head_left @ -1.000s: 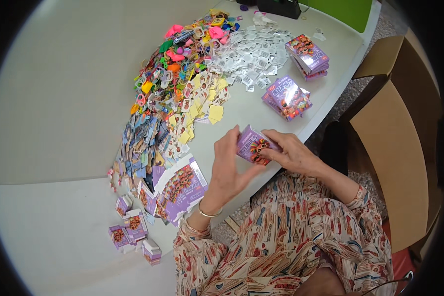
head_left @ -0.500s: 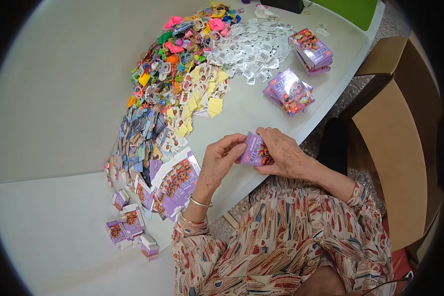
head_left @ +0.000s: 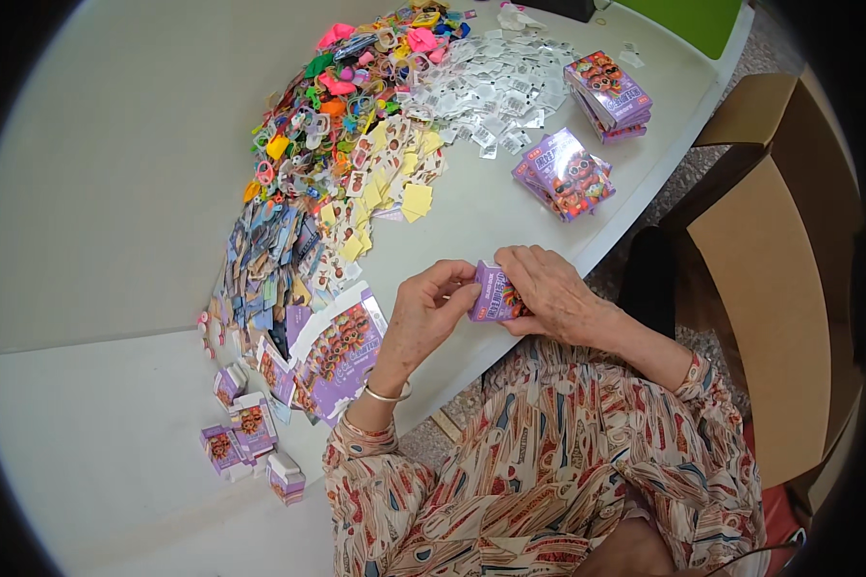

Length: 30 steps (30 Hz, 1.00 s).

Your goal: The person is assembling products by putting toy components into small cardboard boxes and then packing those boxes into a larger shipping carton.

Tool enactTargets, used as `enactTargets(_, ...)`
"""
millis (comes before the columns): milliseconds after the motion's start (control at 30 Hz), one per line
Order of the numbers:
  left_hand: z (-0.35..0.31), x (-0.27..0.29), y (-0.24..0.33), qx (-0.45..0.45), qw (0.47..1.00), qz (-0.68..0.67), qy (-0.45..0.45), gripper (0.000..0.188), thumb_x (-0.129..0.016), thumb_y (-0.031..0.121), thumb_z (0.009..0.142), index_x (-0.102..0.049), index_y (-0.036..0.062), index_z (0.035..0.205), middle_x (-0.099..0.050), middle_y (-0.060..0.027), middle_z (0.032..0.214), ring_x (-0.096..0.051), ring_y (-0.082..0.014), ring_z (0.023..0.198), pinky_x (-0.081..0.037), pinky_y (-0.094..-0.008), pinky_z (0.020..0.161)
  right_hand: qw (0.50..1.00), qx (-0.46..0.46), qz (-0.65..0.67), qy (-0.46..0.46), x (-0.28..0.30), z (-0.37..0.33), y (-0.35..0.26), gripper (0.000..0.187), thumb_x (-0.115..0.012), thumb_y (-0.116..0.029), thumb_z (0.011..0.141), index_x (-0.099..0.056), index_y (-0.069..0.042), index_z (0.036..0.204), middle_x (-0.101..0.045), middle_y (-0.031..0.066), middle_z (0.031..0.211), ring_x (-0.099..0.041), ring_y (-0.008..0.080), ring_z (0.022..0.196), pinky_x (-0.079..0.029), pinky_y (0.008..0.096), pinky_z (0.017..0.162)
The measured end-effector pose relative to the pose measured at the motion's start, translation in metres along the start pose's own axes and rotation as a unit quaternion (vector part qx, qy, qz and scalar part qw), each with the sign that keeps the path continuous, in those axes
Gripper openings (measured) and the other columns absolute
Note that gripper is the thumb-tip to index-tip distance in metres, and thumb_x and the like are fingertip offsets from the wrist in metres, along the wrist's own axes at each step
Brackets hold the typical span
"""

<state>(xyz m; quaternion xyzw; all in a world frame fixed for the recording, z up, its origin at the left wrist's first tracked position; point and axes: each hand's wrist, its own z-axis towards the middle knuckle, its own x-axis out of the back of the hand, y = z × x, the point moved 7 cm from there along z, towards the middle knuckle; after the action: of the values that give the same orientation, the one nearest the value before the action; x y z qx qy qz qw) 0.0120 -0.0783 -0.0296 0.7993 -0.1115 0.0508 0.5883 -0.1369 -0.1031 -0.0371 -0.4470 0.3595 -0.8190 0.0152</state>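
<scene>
A small purple cardboard box (head_left: 492, 294) with a picture printed on its front is between my hands, over the near edge of the table. My left hand (head_left: 431, 306) pinches its left end, thumb in front and fingers curled behind. My right hand (head_left: 556, 296) wraps round the right side, fingers over the top edge and thumb below, hiding part of the print. Flat unfolded purple cartons (head_left: 342, 354) lie by my left forearm. To the right of the hands, loose purple boxes (head_left: 570, 173) are piled, with a neater stack of purple boxes (head_left: 608, 94) farther off.
A heap of colourful small plastic toys (head_left: 332, 106) stretches along the far left, beside yellow and white cards (head_left: 385, 183), blue-grey slips (head_left: 265, 260) and small white sachets (head_left: 496, 87). Several opened little boxes (head_left: 252, 423) sit at left. A large brown carton (head_left: 765, 288) stands open at right.
The box between my hands has turned slightly, and its left end now looks squarer and fuller. Both hands keep nearly the same place and grip.
</scene>
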Motion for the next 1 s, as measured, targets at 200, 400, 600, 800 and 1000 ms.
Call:
enactTargets(200,-0.009,-0.011,0.018,-0.096,0.972,0.21,0.051,0.019,-0.059,0.005,0.09,-0.062,-0.0059,0.105,-0.068,-0.0071,0.084,-0.063,-0.0103,0.073,-0.052,-0.0243,0.065,0.999,0.0,-0.024,-0.022,-0.006,-0.003,-0.001,0.082,-0.081,-0.024,0.062,-0.037,0.004,0.125,-0.048,0.0143,0.1,-0.053,0.0296,0.089,-0.044,0.0385,0.077)
enactTargets(400,-0.02,-0.007,0.03,-0.136,0.956,0.241,0.1,0.019,-0.056,0.002,0.084,-0.062,-0.0024,0.102,-0.063,-0.0202,0.077,-0.063,-0.023,0.06,-0.047,-0.0319,0.056,0.999,0.019,0.034,0.011,-0.003,-0.009,0.0,0.078,-0.08,-0.023,0.063,-0.038,0.003,0.123,-0.049,0.0154,0.101,-0.053,0.0326,0.093,-0.044,0.0401,0.08)
enactTargets(600,-0.028,-0.007,0.036,-0.049,0.993,0.104,0.036,0.027,-0.054,0.0,0.086,-0.057,-0.0013,0.113,-0.064,-0.0156,0.073,-0.06,-0.015,0.058,-0.047,-0.0285,0.056,0.979,0.001,0.202,-0.032,-0.005,-0.012,0.01,0.069,-0.08,-0.021,0.065,-0.04,-0.003,0.12,-0.05,0.016,0.101,-0.052,0.0356,0.096,-0.044,0.0412,0.084)
enactTargets(800,-0.041,-0.015,0.053,-0.094,0.988,0.124,0.016,0.034,-0.055,-0.003,0.088,-0.054,0.0001,0.122,-0.071,-0.0073,0.088,-0.062,-0.0062,0.07,-0.05,-0.0215,0.064,0.968,-0.007,0.239,-0.073,-0.018,-0.015,0.011,0.074,-0.084,-0.022,0.059,-0.041,-0.005,0.118,-0.049,0.0157,0.111,-0.052,0.0353,0.097,-0.045,0.0419,0.086)
enactTargets(1000,-0.045,-0.018,0.059,-0.145,0.976,0.162,0.009,0.038,-0.058,-0.004,0.086,-0.054,0.0008,0.123,-0.071,-0.0143,0.095,-0.072,-0.0193,0.083,-0.054,-0.0255,0.069,0.965,0.089,0.245,-0.002,-0.035,-0.026,0.02,0.109,-0.093,-0.033,0.051,-0.027,-0.016,0.136,-0.05,0.0178,0.117,-0.054,0.0343,0.093,-0.043,0.0428,0.082)
